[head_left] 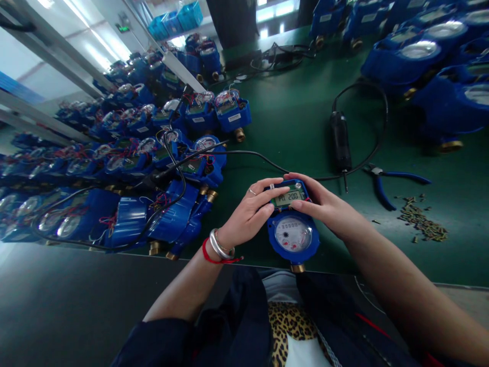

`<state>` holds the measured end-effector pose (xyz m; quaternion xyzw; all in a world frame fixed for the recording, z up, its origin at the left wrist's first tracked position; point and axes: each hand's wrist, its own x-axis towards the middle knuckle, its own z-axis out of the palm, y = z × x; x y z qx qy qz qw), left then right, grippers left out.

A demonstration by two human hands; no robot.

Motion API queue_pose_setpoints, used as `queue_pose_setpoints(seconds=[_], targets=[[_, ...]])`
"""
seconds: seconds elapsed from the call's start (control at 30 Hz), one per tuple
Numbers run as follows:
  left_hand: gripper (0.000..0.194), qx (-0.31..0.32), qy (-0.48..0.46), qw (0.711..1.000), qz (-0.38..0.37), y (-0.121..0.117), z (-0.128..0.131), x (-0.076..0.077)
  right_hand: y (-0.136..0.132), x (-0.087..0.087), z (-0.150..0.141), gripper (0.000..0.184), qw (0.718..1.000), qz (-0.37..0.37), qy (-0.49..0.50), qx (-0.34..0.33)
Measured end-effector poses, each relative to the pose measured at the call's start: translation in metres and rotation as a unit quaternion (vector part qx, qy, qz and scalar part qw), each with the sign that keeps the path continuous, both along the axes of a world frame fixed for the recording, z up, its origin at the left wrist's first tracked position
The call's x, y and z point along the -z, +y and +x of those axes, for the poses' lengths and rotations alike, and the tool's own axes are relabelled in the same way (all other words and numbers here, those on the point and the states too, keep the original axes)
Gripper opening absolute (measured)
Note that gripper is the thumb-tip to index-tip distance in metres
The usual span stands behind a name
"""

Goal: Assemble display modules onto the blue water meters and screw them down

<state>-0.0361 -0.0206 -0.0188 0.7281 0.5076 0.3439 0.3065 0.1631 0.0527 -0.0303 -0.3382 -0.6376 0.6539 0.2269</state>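
A blue water meter (293,234) lies near the table's front edge, with its round dial toward me and a brass fitting at the near end. Its upper housing is uncovered and shows a green circuit board with a lit display (288,198) reading about "200". My left hand (254,211), wearing a ring and bracelets, grips the housing from the left, index finger reaching over the display's top edge. On the right side, my right hand (321,201) is wrapped round the housing, its thumb at the display's lower right corner. Some fingertips are hidden behind the housing.
Right of the meter lie a black electric screwdriver (340,142) with a cord, blue-handled pliers (385,181) and a pile of small screws (422,219). Rows of open meters with loose wires (126,163) fill the left. More blue meters (412,56) stand at the back right. A black cable (260,155) crosses the green table.
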Motion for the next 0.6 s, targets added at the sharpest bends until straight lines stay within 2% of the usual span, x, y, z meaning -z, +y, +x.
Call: queue_pose_setpoints(seconds=[0.1, 0.33, 0.47, 0.6], targets=[[0.042, -0.001, -0.007, 1.0, -0.002, 0.0, 0.0, 0.0, -0.002, 0.0, -0.003, 0.067, 1.0, 0.015, -0.022, 0.011], [0.044, 0.023, -0.028, 0.999, -0.006, 0.002, -0.004, -0.002, -0.003, 0.002, -0.004, 0.063, 1.0, -0.003, -0.001, 0.022], [0.038, 0.048, -0.149, 0.987, -0.04, 0.002, -0.012, 0.004, -0.003, -0.001, -0.003, 0.063, 1.0, -0.019, -0.004, 0.021], [0.026, -0.017, -0.281, 0.959, -0.025, -0.001, -0.014, 0.019, -0.004, -0.004, -0.003, 0.062, 0.998, -0.053, -0.003, 0.017]])
